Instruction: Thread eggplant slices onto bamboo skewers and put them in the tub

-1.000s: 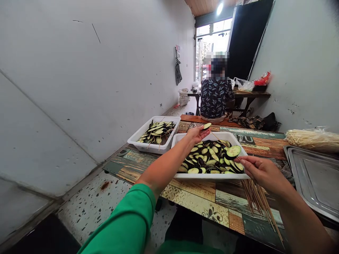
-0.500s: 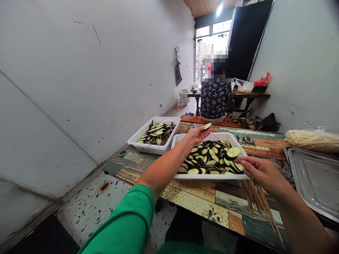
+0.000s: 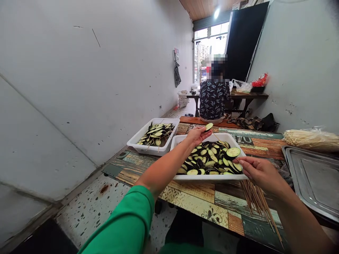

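Over the near white tub [image 3: 203, 177], my left hand [image 3: 196, 135] has its fingers closed on an eggplant slice [image 3: 209, 126]. A thin wooden skewer [image 3: 217, 137] runs down from beside that slice toward my right hand [image 3: 255, 171], which pinches its lower end. Near my right fingers, a larger pale eggplant slice [image 3: 233, 152] sits on the skewer. Whether the skewer's tip goes into the left slice I cannot tell. Loose cut eggplant [image 3: 210, 163] with dark skin fills the tub below both hands.
Left of it stands another white tub [image 3: 135, 144] with skewered eggplant [image 3: 156, 134]. Bare skewers [image 3: 258, 201] lie below my right hand. Metal trays [image 3: 315, 173] and a bagged bundle of skewers [image 3: 309, 138] are at right. A person [image 3: 214, 98] sits farther back.
The view has shifted slightly. Both hands keep nearly the same pose, with the eggplant slices and skewer held as before.
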Motion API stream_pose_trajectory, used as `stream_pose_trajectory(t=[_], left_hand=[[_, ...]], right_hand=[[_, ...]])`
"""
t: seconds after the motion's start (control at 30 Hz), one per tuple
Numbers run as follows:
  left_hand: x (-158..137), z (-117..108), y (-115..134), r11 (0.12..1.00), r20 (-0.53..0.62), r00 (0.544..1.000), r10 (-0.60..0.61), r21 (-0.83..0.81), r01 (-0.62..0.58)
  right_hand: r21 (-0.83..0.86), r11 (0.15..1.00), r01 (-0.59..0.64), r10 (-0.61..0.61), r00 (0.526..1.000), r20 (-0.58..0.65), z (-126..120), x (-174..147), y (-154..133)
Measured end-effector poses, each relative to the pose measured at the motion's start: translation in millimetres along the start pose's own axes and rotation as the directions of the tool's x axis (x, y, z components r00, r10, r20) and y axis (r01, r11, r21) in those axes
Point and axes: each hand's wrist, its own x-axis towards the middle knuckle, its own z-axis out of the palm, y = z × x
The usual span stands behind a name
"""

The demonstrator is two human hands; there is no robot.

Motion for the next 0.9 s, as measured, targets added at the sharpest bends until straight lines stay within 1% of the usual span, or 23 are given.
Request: stream_pose_trajectory(t=[0.1, 0.23, 0.3, 0.43, 0.53, 0.67, 0.9], left_hand=[[-1, 1, -3, 1.0, 0.009, 1.0, 0.016, -0.009, -0.016], [0, 1, 0, 0.998, 0.025, 1.0, -0.01, -0.058, 0.012], [1, 0, 2, 0.998, 0.022, 1.0, -0.018, -0.057, 0.019], [2, -2, 3, 0.999, -0.005, 1.0, 0.015, -0.03, -0.016], [1, -2, 2, 0.999, -0.006, 0.999, 0.036, -0.036, -0.036], [-1, -1, 1, 0.999, 0.011, 1.0, 0.027, -0.027, -0.027], [-4, 1, 1, 1.0, 0.019, 1.0, 0.007, -0.011, -0.007]], right_hand=[[0.039, 0.997, -0.065, 0.063, 0.997, 0.038, 2, 1, 0], [0.017, 0.999, -0.029, 0.028, 0.999, 0.022, 4, 3, 6], [0.001, 1.0, -0.011, 0.011, 1.0, 0.022, 5, 5, 11], [-0.01, 1.0, 0.01, -0.009, 0.999, 0.049, 5, 6, 17], [-0.018, 1.0, 0.004, -0.003, 0.999, 0.049, 5, 5, 17], [-0.015, 1.0, -0.022, 0.022, 0.999, 0.038, 6, 4, 17], [-0.003, 1.0, 0.004, -0.004, 1.0, 0.015, 8, 5, 22]])
